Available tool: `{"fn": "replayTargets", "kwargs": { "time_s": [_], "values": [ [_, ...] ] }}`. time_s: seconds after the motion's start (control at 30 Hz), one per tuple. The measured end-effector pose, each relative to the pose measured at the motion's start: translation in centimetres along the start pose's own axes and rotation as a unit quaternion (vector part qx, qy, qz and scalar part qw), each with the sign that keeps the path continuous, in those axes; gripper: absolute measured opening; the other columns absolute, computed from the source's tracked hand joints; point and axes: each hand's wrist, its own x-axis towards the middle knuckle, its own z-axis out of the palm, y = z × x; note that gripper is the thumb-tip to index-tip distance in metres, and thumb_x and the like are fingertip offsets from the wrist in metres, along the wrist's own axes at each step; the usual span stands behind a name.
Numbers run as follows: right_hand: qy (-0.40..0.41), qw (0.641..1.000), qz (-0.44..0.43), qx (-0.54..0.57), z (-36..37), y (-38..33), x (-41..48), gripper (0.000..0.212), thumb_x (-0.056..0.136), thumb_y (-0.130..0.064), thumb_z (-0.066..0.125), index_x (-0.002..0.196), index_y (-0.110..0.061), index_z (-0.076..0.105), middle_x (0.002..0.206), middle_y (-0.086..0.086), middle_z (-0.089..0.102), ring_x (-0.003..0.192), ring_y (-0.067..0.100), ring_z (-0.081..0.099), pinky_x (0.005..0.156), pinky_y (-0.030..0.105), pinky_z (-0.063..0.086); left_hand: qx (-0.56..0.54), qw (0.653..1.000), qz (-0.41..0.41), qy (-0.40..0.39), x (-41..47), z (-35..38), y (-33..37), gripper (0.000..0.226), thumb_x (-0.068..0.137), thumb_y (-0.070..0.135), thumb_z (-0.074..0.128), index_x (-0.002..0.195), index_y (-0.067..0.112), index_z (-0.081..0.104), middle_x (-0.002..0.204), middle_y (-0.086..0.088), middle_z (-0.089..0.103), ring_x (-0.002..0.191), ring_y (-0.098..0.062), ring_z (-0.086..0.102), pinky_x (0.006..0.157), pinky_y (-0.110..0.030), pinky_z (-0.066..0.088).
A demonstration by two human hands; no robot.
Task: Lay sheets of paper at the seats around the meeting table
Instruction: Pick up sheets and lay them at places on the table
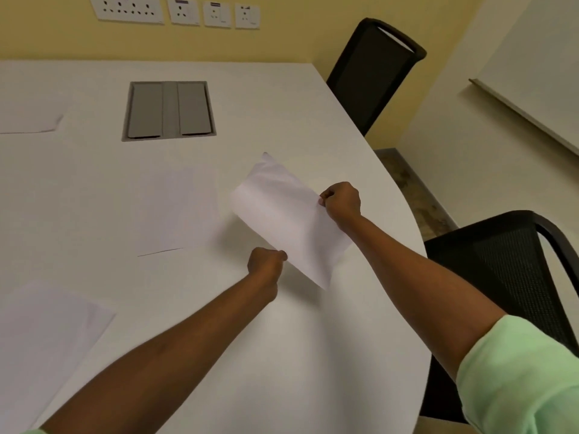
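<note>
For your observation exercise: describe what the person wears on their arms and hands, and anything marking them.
Both forearms are bare. The right arm has a light green sleeve pushed up above the elbow. The left hand and right hand show no gloves, rings, watch or markings.

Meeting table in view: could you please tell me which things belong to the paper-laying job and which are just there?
Job: held sheet, left hand, right hand, three laid sheets, table, chairs.
Just there: cable hatch, wall sockets.
</note>
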Motion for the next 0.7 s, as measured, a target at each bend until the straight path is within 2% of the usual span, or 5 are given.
{"fn": "replayTargets", "kwargs": {
  "time_s": [0.13, 0.33, 0.43, 0.57, 0.7],
  "values": [
    [-0.004, 1.0, 0.0, -0.018, -1.2, 4.1, 1.1, 0.017, 0.077, 0.004, 0.062, 0.074, -0.01, 0.073, 0.083, 0.007, 0.072, 0.074, 0.025, 0.065, 0.072, 0.035, 0.057, 0.008, 0.999, -0.031, -0.008, -0.8, 4.7, -2.1, 0.027, 0.084, 0.006, 0.064, 0.107, -0.007, 0.062, 0.114, -0.021, 0.065, 0.095, -0.033, 0.059, 0.078, -0.03, 0.042],
    [-0.025, 0.999, 0.014, -0.032, -1.7, 9.5, 2.9, 0.02, 0.079, 0.004, 0.064, 0.072, -0.012, 0.072, 0.077, 0.003, 0.069, 0.076, 0.024, 0.066, 0.073, 0.035, 0.057, 0.026, 0.997, -0.069, -0.013, -0.5, 9.4, -4.7, 0.034, 0.083, 0.007, 0.067, 0.113, -0.007, 0.06, 0.116, -0.022, 0.064, 0.108, -0.037, 0.06, 0.08, -0.032, 0.045],
    [-0.038, 0.999, 0.021, -0.027, -1.3, 11.6, 3.6, 0.016, 0.078, 0.003, 0.066, 0.074, -0.01, 0.073, 0.082, 0.006, 0.072, 0.075, 0.022, 0.064, 0.074, 0.034, 0.057, 0.048, 0.996, -0.076, -0.003, 0.1, 10.2, -5.7, 0.03, 0.08, 0.008, 0.068, 0.107, -0.004, 0.061, 0.112, -0.022, 0.064, 0.106, -0.038, 0.058, 0.086, -0.036, 0.047],
    [-0.046, 0.998, 0.026, -0.023, -0.6, 13.3, 4.1, 0.014, 0.078, 0.002, 0.068, 0.073, -0.01, 0.073, 0.081, 0.006, 0.072, 0.072, 0.021, 0.063, 0.067, 0.029, 0.05, 0.081, 0.993, -0.084, 0.003, 0.9, 10.4, -6.7, 0.027, 0.079, 0.01, 0.07, 0.102, -0.002, 0.064, 0.108, -0.02, 0.066, 0.104, -0.037, 0.059, 0.096, -0.041, 0.049],
    [-0.058, 0.997, 0.022, -0.034, 0.2, 13.9, 4.6, 0.013, 0.077, 0.001, 0.068, 0.073, -0.011, 0.073, 0.078, 0.003, 0.07, 0.074, 0.023, 0.064, 0.07, 0.032, 0.054, 0.109, 0.991, -0.081, -0.003, 1.6, 10.3, -7.3, 0.024, 0.076, 0.014, 0.075, 0.095, 0.002, 0.067, 0.105, -0.019, 0.068, 0.105, -0.038, 0.06, 0.1, -0.045, 0.047]
  ]
}}
